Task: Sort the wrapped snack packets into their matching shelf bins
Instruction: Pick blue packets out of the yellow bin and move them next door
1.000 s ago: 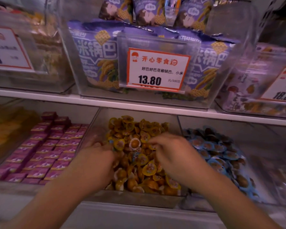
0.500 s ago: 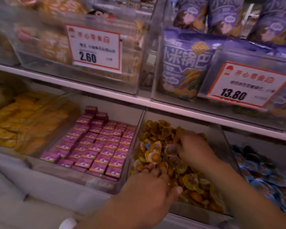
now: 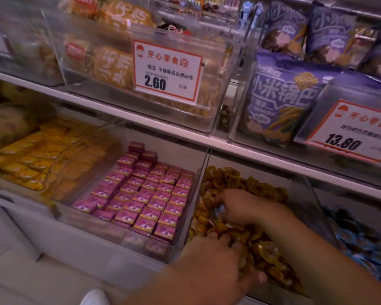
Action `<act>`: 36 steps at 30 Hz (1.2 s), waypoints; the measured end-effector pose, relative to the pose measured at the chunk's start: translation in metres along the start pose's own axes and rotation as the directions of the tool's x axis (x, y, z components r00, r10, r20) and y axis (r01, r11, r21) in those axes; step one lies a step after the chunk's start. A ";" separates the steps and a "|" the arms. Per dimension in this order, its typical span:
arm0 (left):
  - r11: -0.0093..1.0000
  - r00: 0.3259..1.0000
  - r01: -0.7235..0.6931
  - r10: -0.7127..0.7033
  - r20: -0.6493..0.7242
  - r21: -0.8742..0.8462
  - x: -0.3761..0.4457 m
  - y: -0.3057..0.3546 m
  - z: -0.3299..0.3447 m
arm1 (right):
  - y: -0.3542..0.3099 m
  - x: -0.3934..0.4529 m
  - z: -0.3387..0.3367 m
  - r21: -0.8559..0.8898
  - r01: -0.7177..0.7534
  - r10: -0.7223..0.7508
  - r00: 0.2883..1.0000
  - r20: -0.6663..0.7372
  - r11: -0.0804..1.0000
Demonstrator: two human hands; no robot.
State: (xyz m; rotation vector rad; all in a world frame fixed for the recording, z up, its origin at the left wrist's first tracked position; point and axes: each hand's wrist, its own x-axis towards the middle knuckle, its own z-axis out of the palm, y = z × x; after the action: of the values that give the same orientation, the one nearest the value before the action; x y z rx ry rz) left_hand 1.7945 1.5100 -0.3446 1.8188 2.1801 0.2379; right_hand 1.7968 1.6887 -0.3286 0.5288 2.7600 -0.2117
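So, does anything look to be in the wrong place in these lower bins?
Yes. One blue packet lies among the yellow packets, just beside the right hand. Its colour matches the blue packets further right, so it looks misplaced. The view is blurred, so I cannot tell if the hand holds it.

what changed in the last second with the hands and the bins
The view swung left, bringing the pink packet bin and yellow packet bin fully into frame. The right hand reached further back into the orange packet bin, its fingers now around a blue-wrapped packet. The left hand drew toward the bin's front edge. Both hands stay in the orange pile; the bins themselves haven't moved.
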 end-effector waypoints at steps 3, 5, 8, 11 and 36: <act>1.000 1.000 0.002 -0.002 0.013 -0.007 0.001 -0.001 0.000 | 0.018 -0.012 0.002 0.039 -0.085 0.085 0.996 -0.006 0.996; 1.000 1.000 0.002 -0.002 0.018 -0.009 0.001 -0.001 0.000 | 0.028 -0.019 0.002 0.132 -0.123 0.127 0.992 -0.022 0.984; 1.000 1.000 0.011 -0.011 -0.009 -0.005 0.001 -0.004 -0.002 | 0.033 -0.032 0.004 0.254 -0.126 0.154 0.984 -0.092 0.959; 0.995 0.991 0.022 -0.034 -0.127 -0.093 0.002 -0.005 -0.009 | 0.034 -0.050 0.004 0.394 -0.079 0.213 0.927 -0.310 0.916; 0.929 0.920 0.368 -0.371 -0.123 -0.046 0.182 -0.041 -0.014 | 0.087 -0.161 0.050 0.708 0.121 0.536 0.570 -0.623 0.696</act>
State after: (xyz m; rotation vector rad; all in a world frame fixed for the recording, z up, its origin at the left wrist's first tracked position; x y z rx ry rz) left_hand 1.7223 1.6817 -0.3655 1.3736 2.5467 0.3011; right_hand 1.9859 1.7048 -0.3282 1.5214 3.3219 -1.2983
